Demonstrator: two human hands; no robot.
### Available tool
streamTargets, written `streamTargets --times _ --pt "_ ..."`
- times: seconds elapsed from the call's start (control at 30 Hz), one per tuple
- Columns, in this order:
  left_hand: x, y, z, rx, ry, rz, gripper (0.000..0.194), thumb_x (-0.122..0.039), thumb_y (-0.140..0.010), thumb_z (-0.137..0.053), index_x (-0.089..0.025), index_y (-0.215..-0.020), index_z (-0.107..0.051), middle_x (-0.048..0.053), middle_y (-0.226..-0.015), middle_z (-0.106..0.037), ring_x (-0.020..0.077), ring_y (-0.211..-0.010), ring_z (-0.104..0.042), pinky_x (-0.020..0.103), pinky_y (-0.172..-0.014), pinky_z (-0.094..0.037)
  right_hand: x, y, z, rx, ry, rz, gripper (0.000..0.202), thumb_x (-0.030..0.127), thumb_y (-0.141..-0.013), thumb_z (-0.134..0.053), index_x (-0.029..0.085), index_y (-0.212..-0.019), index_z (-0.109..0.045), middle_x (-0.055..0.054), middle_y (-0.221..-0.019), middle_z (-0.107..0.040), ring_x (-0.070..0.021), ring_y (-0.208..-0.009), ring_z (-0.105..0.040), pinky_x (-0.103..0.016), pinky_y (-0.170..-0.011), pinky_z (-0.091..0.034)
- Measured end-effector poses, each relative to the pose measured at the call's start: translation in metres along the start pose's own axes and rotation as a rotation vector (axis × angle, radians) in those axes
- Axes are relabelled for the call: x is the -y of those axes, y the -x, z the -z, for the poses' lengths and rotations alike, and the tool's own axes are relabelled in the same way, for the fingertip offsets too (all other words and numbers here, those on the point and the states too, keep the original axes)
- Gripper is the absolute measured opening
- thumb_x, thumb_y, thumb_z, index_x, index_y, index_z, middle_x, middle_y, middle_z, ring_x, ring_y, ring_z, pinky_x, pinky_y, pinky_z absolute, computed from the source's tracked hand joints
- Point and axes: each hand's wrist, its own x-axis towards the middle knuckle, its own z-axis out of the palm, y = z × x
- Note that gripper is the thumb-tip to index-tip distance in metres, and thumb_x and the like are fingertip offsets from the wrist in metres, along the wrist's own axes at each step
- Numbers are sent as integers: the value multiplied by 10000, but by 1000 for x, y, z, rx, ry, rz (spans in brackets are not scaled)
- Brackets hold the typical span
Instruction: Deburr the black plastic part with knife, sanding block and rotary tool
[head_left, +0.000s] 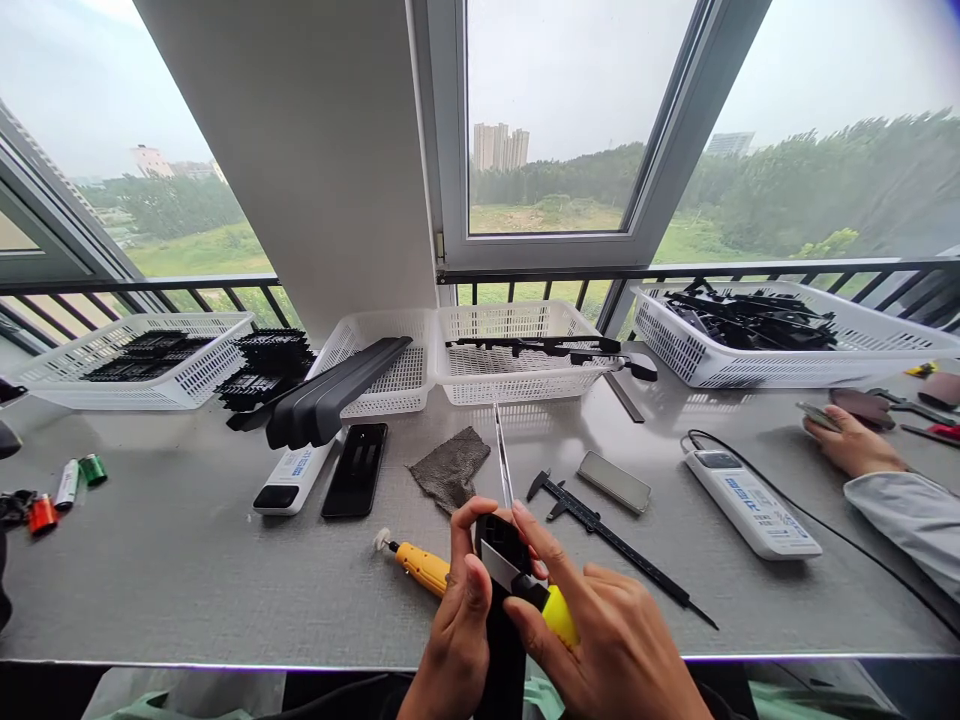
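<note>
— Both our hands met at the worktop's near edge: our left hand (pixel 459 610) was pinching a black plastic strip (pixel 501 600) upright, wasn't it?

— Yes, and our right hand (pixel 600 640) was closed around a yellow-handled knife (pixel 541 597), forefinger pressing its blade against the strip's top.

— We saw a yellow rotary tool (pixel 420 566) just left, a caliper (pixel 609 535) right. Another person's hand (pixel 851 440) rested by the right edge.

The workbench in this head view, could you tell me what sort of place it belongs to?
Probably a small parts-finishing workshop: white baskets of black plastic parts, a caliper, and a utility knife on a windowside table.
</note>
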Motion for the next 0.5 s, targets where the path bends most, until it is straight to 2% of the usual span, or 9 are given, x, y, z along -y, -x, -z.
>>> streamTargets --times 0.1,0.17,0.33,0.4,0.5 --pt "-3 2 -3 -22 -34 65 671 -728 -1054 -533 -352 -1597 -416 77 -1274 -736 283 -1234 -662 392 -1100 -487 0 -10 11 -29 61 58 560 404 -1187 -420 171 -1696 -409 -39 -950 -875 -197 -573 -760 -316 -564 -585" --pt "-2 3 -2 -32 -65 79 677 -731 -1057 -523 -346 -1604 -415 85 -1303 -725 287 -1238 -658 386 -1078 -499 0 -16 17 -33 90 97 510 428 -1217 -316 163 -1621 -478 -31 -912 -868 -183 -539 -744 -317 -557 -562" --pt "1 1 -1 -22 -47 54 633 -658 -1097 -525 -360 -1629 -354 68 -1344 -704 262 -1253 -650 369 -1111 -465 -2 -28 31 7 132 153 527 488 -1234 -185 218 -1552 -508 16 -867 -851 -155 -537 -749 -314 -594 -523" --pt "0 1 -3 -30 -28 73 630 -644 -1101 -533 -356 -1631 -351 66 -1353 -702 258 -1265 -644 366 -1132 -447 -4 -31 36 24 121 166 522 504 -1234 -178 241 -1558 -492 30 -889 -855 -146 -570 -766 -314 -617 -508" --pt "0 2 -4 -33 -7 86 661 -656 -1087 -554 -357 -1638 -343 66 -1359 -706 259 -1261 -648 363 -1124 -460 -8 -36 42 72 93 200 501 504 -1236 -202 241 -1575 -461 68 -800 -820 -152 -569 -756 -324 -603 -465"
